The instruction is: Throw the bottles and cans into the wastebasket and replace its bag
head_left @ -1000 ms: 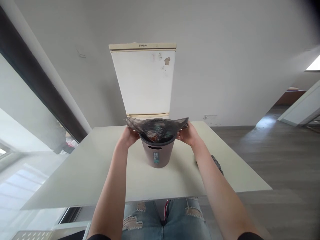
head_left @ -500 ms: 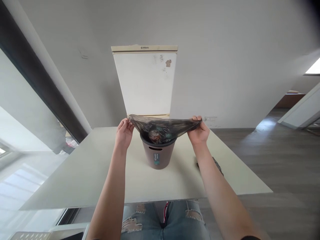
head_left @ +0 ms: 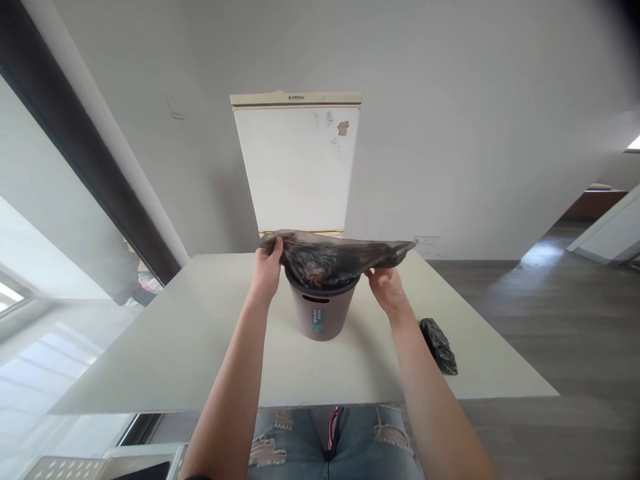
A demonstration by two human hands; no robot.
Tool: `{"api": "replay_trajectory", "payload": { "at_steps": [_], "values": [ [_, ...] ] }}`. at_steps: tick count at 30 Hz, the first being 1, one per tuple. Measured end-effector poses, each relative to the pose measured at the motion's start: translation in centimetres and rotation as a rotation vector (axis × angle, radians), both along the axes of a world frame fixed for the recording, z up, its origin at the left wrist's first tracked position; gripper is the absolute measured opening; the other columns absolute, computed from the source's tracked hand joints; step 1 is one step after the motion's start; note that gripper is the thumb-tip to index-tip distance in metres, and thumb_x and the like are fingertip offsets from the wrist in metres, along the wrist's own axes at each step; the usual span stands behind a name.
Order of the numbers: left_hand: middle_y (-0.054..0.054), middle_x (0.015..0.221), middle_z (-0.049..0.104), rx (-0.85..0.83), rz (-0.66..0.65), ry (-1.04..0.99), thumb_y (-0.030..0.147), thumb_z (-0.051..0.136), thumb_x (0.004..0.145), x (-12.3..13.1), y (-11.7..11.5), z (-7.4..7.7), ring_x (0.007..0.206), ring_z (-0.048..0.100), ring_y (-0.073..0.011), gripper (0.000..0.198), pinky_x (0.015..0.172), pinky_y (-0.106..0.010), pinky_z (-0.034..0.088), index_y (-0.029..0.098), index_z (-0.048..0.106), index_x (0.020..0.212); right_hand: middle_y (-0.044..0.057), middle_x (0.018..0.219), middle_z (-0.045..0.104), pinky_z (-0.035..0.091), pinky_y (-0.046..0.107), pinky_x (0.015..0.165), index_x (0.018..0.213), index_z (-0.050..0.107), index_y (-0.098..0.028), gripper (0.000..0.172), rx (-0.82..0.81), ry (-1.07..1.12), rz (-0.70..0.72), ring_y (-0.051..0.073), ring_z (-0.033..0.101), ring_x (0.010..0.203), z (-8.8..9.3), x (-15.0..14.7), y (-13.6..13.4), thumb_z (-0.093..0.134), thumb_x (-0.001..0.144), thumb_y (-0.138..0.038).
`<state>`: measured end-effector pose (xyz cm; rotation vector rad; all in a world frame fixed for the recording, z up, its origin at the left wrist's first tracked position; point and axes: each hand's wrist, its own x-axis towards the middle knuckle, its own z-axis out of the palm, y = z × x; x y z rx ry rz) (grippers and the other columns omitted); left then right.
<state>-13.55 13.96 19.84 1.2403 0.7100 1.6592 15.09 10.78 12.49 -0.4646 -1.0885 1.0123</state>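
Observation:
A brownish-mauve trash can [head_left: 324, 319] with a dark rim and a label stands upright on the pale table. Thin black plastic, a garbage bag [head_left: 335, 257], spreads across its mouth and hangs past the rim on the right. Something inside shows dimly through the film. My left hand [head_left: 269, 267] is closed on the bag at the can's left rim, thumb on the outside. At the right rim, my right hand [head_left: 386, 287] has its fingers under the bag's loose edge, pinching it; the fingertips are partly covered.
A crumpled black plastic bundle [head_left: 439, 347] lies on the table [head_left: 150, 347] beside my right forearm. Behind the table stands a white refrigerator [head_left: 300, 167] against the grey wall. A light-coloured basket [head_left: 65, 468] is low at the left.
Both hands have come inward and nearer the rim, and the bag's stretched edge has slackened. My right hand has lowered beneath the plastic. The black bundle shows more fully now.

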Motion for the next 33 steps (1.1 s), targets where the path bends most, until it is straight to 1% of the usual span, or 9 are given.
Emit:
{"api": "replay_trajectory", "payload": {
  "at_steps": [5,9,12,14,17,21,26,30,33],
  "values": [
    [-0.008,0.101,0.081,0.058,-0.217,-0.238,0.065,0.074,0.090,0.3,0.0,0.6,0.106,0.076,-0.0267,0.044,0.103,-0.046,0.056,0.023,0.063,0.099,0.008,0.128,0.075,0.051,0.051,0.112,0.111,0.073,-0.027,0.043,-0.021,0.077,-0.164,0.031,0.062,0.132,3.4,-1.5,0.5,0.082,0.082,-0.057],
    [0.004,0.069,0.061,0.024,-0.331,-0.316,0.051,0.073,0.096,-0.2,0.2,1.1,0.071,0.067,-0.0139,0.032,0.090,-0.036,0.059,0.023,0.059,0.092,0.005,0.130,0.072,0.048,0.054,0.119,0.110,0.074,-0.028,0.030,0.016,0.249,-0.034,0.029,0.061,0.134,5.1,-1.7,0.2,0.073,0.085,-0.046],
    [0.009,0.060,0.034,-0.002,-0.384,-0.354,0.041,0.066,0.103,-0.7,0.1,1.6,0.049,0.042,-0.0069,0.027,0.064,-0.022,0.053,0.021,0.058,0.086,0.002,0.088,0.068,0.054,0.052,0.111,0.090,0.068,-0.030,0.010,0.046,0.350,0.014,0.023,0.069,0.099,5.9,-1.5,-0.2,0.068,0.085,-0.038],
    [0.008,0.062,0.027,-0.038,-0.393,-0.333,0.036,0.063,0.105,-0.6,-0.2,2.1,0.047,0.031,-0.0065,0.026,0.050,-0.018,0.042,0.020,0.060,0.085,-0.004,0.065,0.045,0.061,0.045,0.092,0.081,0.059,-0.030,0.011,0.008,0.320,0.049,0.017,0.055,0.064,6.7,-1.3,-0.1,0.066,0.085,-0.037],
    [0.003,0.070,0.038,-0.070,-0.421,-0.220,0.033,0.056,0.103,0.2,-1.0,3.2,0.053,0.036,-0.0080,0.024,0.048,-0.019,0.037,0.016,0.068,0.091,-0.007,0.064,0.027,0.049,0.033,0.055,0.083,0.056,-0.028,0.011,-0.110,0.108,0.219,0.013,0.026,0.049,8.6,-1.4,0.1,0.065,0.080,-0.034],
    [-0.002,0.078,0.051,-0.026,-0.358,0.075,0.032,0.049,0.101,2.0,-1.8,4.4,0.062,0.044,-0.0107,0.031,0.053,-0.022,0.040,0.015,0.074,0.097,-0.002,0.074,0.043,0.033,0.029,0.052,0.101,0.066,-0.021,0.032,-0.189,-0.232,0.433,0.013,0.034,0.057,11.6,-2.6,0.2,0.062,0.070,-0.025],
    [-0.001,0.078,0.066,0.108,-0.118,0.443,0.026,0.063,0.094,3.6,-1.7,4.6,0.066,0.054,-0.0129,0.022,0.066,-0.026,0.047,0.019,0.077,0.109,-0.001,0.071,0.056,0.037,0.029,0.057,0.086,0.063,-0.020,0.011,-0.140,-0.594,0.262,0.014,0.046,0.062,12.8,-4.9,0.5,0.067,0.084,-0.031],
    [-0.004,0.081,0.075,0.068,-0.094,0.382,0.030,0.073,0.089,4.0,-1.6,4.3,0.059,0.058,-0.0136,0.018,0.063,-0.029,0.049,0.019,0.076,0.104,-0.002,0.072,0.064,0.039,0.029,0.053,0.092,0.057,-0.025,0.030,-0.105,-0.519,0.130,0.014,0.054,0.057,12.2,-6.3,1.3,0.073,0.086,-0.048],
    [-0.009,0.097,0.079,0.083,-0.103,0.361,0.036,0.080,0.086,4.0,-1.6,3.9,0.062,0.063,-0.0143,0.019,0.060,-0.029,0.050,0.018,0.078,0.092,-0.007,0.066,0.061,0.029,0.025,0.046,0.093,0.044,-0.028,0.043,-0.135,-0.478,0.094,0.011,0.045,0.047,11.7,-6.8,1.8,0.077,0.082,-0.053]
  ]
}}
